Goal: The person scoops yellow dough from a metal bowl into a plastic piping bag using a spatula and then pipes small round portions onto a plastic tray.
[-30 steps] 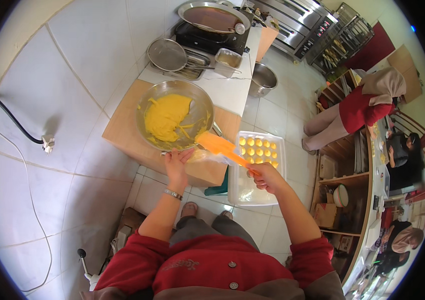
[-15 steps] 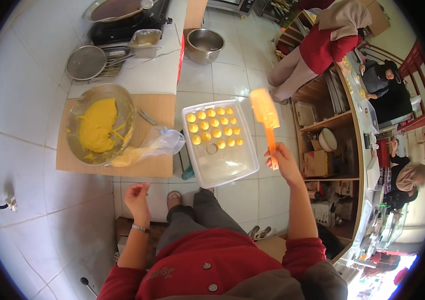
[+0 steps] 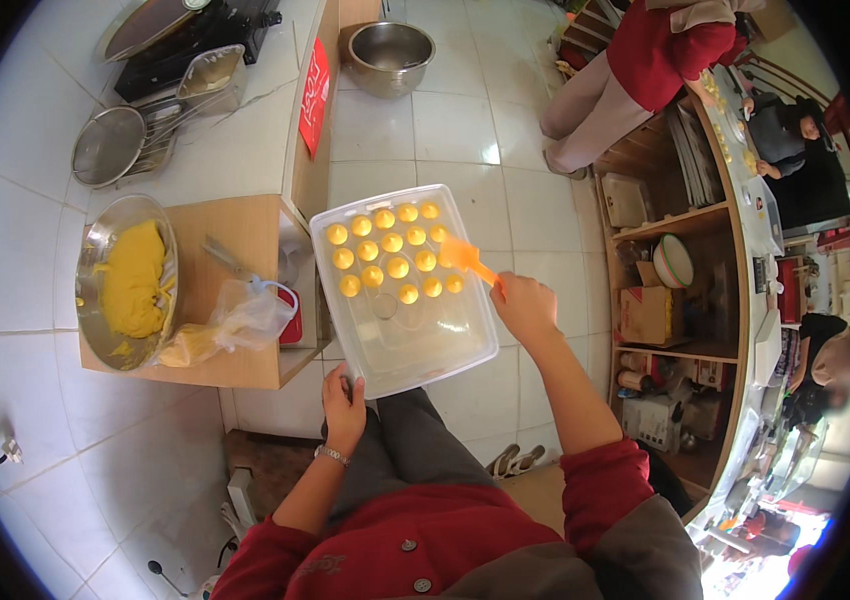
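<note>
A white plastic container [image 3: 415, 350] in front of me holds rows of small yellow dough mounds [image 3: 397, 267]. An empty round outline shows in its bottom below them. My right hand [image 3: 527, 308] is closed round the handle of an orange spatula [image 3: 460, 254]. The spatula's blade is over the container's right side, close to the end mounds; whether it touches one I cannot tell. My left hand [image 3: 344, 412] grips the container's near left corner, thumb at the rim. To the left, a metal bowl [image 3: 168, 300] holds yellow dough, with a smeared plastic piping bag [image 3: 245, 322] beside it.
A wooden-topped counter [image 3: 235, 225] on the left carries a knife-like tool, a sieve [image 3: 108, 146], a metal tin and a stove. A steel pot [image 3: 392, 60] stands on the tiled floor ahead. Open shelves [image 3: 680, 350] run along the right, with people working nearby.
My left hand has moved forward onto the container's corner. The spatula has swung left and down from beside the container to over its mounds. The view has shifted, and the container is turned slightly.
</note>
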Tool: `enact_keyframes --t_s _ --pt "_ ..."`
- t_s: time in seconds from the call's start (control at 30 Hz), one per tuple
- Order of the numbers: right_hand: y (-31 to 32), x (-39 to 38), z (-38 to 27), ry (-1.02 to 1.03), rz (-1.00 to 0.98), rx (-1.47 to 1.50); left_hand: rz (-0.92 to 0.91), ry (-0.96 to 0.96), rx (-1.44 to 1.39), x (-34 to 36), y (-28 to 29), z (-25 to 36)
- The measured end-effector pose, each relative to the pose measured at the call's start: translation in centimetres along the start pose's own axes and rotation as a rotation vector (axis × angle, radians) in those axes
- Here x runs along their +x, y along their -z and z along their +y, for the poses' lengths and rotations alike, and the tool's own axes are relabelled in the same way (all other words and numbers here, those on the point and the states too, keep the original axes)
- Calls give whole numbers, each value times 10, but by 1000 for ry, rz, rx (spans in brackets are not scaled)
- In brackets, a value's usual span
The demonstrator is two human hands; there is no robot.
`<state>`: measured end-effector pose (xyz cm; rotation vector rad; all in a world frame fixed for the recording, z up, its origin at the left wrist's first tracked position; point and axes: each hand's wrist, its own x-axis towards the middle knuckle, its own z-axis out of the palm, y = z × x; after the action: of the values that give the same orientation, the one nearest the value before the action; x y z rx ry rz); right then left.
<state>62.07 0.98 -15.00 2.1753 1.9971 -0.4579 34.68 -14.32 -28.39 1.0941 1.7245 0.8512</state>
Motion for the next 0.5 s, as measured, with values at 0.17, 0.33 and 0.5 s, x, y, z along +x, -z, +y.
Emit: enact_keyframes --t_s 0.17,0.33,0.5 --pt "19 17 6 12 144 31 33 -163 242 18 -17 -9" --pt "9 18 24 86 270 78 122 -311 622 37 -31 0" --pt "16 22 -2 -15 -105 -203 182 -304 757 38 -37 -2"
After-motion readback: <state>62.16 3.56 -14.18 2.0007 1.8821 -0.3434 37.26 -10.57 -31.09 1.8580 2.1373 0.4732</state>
